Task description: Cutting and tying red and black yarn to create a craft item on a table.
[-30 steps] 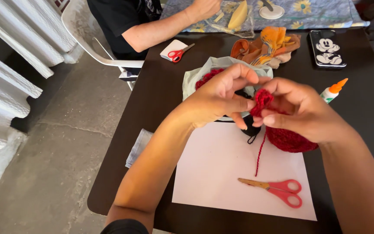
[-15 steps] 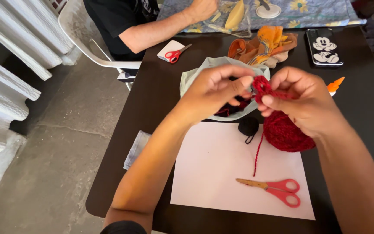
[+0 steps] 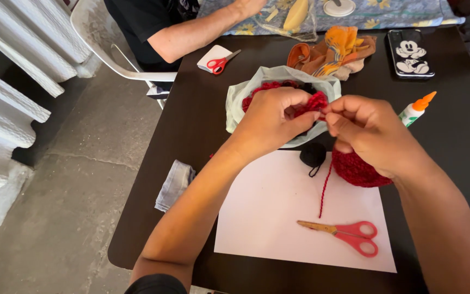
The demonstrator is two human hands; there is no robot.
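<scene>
Both hands meet above the dark worktop (image 3: pixel 191 125), working a piece of red yarn (image 3: pixel 316 102). The left hand (image 3: pixel 273 121) is curled tight, pinching a small bunched loop of the yarn between thumb and fingertips. The right hand (image 3: pixel 368 130) is also closed narrow, its thumb and forefinger gripping the same yarn just right of the left hand's fingertips, so the two hands almost touch. Under the right palm sits a ball of red yarn (image 3: pixel 357 170), resting at the far edge of a white sheet of paper (image 3: pixel 278 207); one loose strand (image 3: pixel 325 190) hangs down from it across the sheet. A small black pompom (image 3: pixel 313 154) lies just left of the ball. Red-handled scissors (image 3: pixel 349 235) lie on the near part of the sheet. Behind the hands stands a pale bag (image 3: pixel 243 98) with more red yarn inside. A glue bottle with an orange cap (image 3: pixel 417 108) lies to the right, a phone (image 3: pixel 410 53) farther off. Another person's arm (image 3: pixel 202 30) rests at the far side, near a second pair of scissors (image 3: pixel 220 62).
</scene>
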